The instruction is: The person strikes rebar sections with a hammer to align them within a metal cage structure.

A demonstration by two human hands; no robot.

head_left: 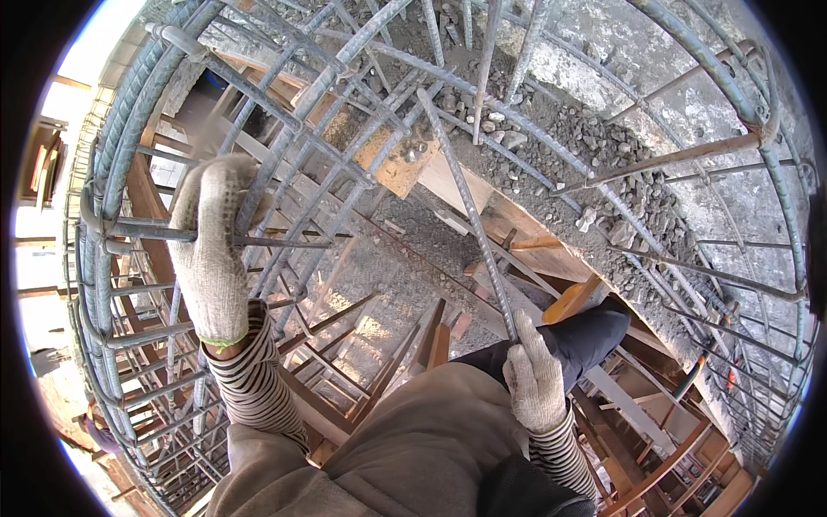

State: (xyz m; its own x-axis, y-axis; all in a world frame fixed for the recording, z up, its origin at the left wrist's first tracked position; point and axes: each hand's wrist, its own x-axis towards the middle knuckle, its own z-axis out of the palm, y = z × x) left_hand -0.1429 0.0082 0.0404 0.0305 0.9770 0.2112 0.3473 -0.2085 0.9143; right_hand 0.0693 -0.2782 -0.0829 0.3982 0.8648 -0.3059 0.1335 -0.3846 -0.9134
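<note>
My right hand [536, 379], in a knitted off-white work glove, is closed around the lower end of a ribbed steel rebar [469, 207]. This rebar slants up and away to the left, its far end above the formwork near the crossing bars. On the left, my gloved left hand [214, 258] is raised at the rebar cage [108, 172], its fingers curled. A horizontal bar [289, 243] of the cage passes at that hand. A smeared streak shows just above its fingers; what they hold is not clear. Both forearms wear striped sleeves.
Rebar surrounds me, with a concrete wall [689, 86] at the far right. Broken rubble [620, 155] lies along a ledge beside wooden formwork boards [534, 233]. Below my legs are timbers and a dusty floor [388, 250]. A tool handle [689, 377] shows at the right.
</note>
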